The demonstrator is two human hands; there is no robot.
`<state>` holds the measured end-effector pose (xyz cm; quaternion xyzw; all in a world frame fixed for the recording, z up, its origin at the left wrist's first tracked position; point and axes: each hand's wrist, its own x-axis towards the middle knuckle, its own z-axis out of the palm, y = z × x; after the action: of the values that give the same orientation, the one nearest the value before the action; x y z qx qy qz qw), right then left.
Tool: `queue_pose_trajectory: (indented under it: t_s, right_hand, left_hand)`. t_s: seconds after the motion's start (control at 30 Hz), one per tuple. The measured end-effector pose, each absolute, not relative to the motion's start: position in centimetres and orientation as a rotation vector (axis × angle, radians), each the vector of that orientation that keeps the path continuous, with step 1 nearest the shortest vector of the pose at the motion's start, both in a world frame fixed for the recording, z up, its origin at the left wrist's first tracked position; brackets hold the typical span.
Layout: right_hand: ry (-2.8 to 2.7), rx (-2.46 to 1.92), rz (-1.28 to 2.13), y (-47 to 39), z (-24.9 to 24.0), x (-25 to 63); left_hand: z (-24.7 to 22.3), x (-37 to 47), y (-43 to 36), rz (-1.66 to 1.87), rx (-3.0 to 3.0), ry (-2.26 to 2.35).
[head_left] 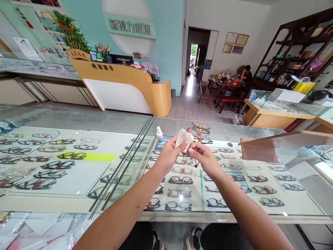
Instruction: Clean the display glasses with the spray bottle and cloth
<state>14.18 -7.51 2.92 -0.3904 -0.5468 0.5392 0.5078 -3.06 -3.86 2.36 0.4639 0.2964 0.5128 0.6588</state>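
Note:
My left hand [171, 151] is closed on a folded beige cloth [184, 139], thumb across its front. Close beside it, my right hand [204, 156] is pinched at the cloth's lower right edge. A thin-rimmed pair of eyeglasses [191, 161] shows just under the fingers and seems to be in the right hand's pinch; the cloth and fingers hide part of it. Left of the cloth stands a small white bottle [159, 134] on the glass counter top. Behind the hands, several dark eyeglass frames [200, 133] lie in a row on the counter.
Beneath both arms is a glass display case [182, 217] with rows of eyeglasses inside. Another case [65, 205] adjoins on the left. A brown wooden panel [257, 150] is at right. Farther off are a reception desk [127, 90] and a seated person [246, 75] at a table.

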Motion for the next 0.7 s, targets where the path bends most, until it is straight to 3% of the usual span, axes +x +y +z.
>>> queue_pose_trajectory:
  t_s: [0.33, 0.7]
  right_hand:
    - [-1.295, -0.921, 1.43, -7.4, 2.6, 14.8]
    - [-1.358, -0.938, 1.358, -7.3, 3.3, 15.1]
  left_hand:
    - [3.4, -3.6, -3.7, 1.044, 1.073, 0.463]
    - [2.7, -2.6, -3.1, 1.179, 1.046, 0.493]
